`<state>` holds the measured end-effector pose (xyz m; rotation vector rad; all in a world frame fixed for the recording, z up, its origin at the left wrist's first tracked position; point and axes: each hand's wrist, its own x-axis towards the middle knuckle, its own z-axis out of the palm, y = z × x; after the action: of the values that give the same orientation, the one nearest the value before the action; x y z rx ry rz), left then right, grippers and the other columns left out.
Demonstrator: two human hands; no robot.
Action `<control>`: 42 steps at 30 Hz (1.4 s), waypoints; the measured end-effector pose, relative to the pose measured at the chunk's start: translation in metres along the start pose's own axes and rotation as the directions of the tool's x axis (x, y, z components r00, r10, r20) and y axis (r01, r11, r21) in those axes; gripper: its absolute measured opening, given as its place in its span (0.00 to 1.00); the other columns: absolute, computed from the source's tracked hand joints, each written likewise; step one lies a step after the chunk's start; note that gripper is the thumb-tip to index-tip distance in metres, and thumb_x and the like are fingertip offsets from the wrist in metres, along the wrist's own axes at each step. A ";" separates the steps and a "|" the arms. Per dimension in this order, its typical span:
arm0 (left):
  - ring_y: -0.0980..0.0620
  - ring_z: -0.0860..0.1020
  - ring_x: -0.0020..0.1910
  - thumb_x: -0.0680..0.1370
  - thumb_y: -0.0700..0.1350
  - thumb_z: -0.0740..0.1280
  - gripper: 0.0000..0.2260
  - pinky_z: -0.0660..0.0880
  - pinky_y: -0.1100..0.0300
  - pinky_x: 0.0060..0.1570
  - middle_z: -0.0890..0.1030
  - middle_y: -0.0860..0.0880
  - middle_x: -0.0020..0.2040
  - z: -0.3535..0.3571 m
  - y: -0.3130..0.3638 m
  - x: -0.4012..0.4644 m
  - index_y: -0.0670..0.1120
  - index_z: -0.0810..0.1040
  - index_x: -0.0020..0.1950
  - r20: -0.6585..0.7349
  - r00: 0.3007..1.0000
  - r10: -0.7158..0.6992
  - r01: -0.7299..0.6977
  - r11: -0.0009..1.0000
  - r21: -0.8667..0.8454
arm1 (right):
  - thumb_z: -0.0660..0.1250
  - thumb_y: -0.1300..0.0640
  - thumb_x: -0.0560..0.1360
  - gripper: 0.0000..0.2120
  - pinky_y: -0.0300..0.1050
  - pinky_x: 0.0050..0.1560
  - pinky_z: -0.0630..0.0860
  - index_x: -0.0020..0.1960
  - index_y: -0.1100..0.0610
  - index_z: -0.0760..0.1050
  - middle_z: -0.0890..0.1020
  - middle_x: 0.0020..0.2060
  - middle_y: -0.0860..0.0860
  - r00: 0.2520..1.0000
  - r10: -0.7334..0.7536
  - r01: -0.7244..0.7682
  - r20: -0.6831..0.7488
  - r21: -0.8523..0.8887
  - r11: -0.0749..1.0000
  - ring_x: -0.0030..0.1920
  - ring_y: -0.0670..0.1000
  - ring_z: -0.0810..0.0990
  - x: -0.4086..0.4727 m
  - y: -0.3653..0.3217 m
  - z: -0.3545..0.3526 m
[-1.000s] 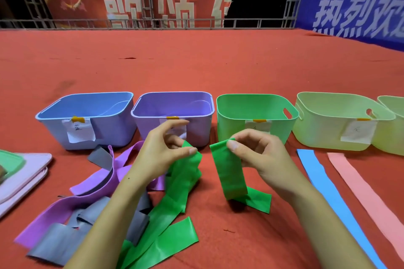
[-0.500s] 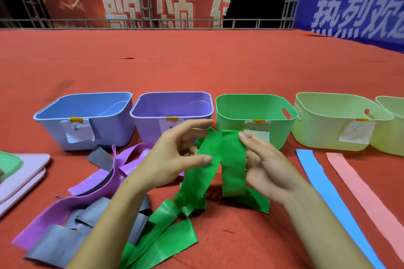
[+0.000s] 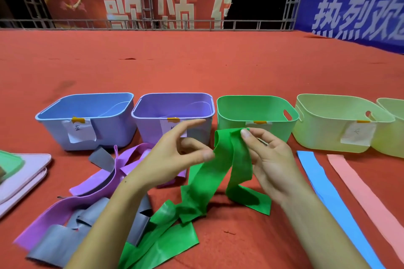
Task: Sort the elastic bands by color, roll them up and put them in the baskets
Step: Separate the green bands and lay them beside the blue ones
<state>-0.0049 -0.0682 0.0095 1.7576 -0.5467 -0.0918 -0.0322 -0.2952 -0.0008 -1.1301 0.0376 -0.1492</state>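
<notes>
Green band (image 3: 220, 159) folded over, raised before green basket (image 3: 258, 116); right hand (image 3: 269, 159) pinches the fold, left hand (image 3: 175, 159) pinches its near strand.

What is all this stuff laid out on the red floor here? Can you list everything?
Blue basket: one, far left of the row, paper label on front.
Purple basket: one, next to it, labelled.
Green basket: one, middle of the row.
Pale green baskets: two, right end, the last cut off by the picture edge.
Green band: one long strip, lifted in the middle, ends trailing on the floor.
Purple band: tangled on the floor, left.
Grey band: tangled with the purple one.
Blue band: one, flat, right.
Pink band: one, flat, beside the blue.
Pink lids: stacked, far left.
Left hand: touching the green band.
Right hand: pinching the green band's fold.
</notes>
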 end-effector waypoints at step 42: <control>0.50 0.85 0.39 0.73 0.35 0.79 0.08 0.85 0.50 0.42 0.86 0.46 0.43 0.014 0.030 -0.007 0.41 0.83 0.48 -0.334 0.919 0.208 -0.215 0.977 0.016 | 0.72 0.56 0.75 0.09 0.49 0.46 0.84 0.52 0.60 0.84 0.87 0.51 0.63 0.982 0.039 -0.035 0.185 -0.023 0.999 0.47 0.57 0.87 -0.029 -0.013 0.026</control>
<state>-0.0251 -0.0829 0.0319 1.6374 -0.4794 0.3475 -0.0595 -0.2735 0.0211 -1.1581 -0.1056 -0.0103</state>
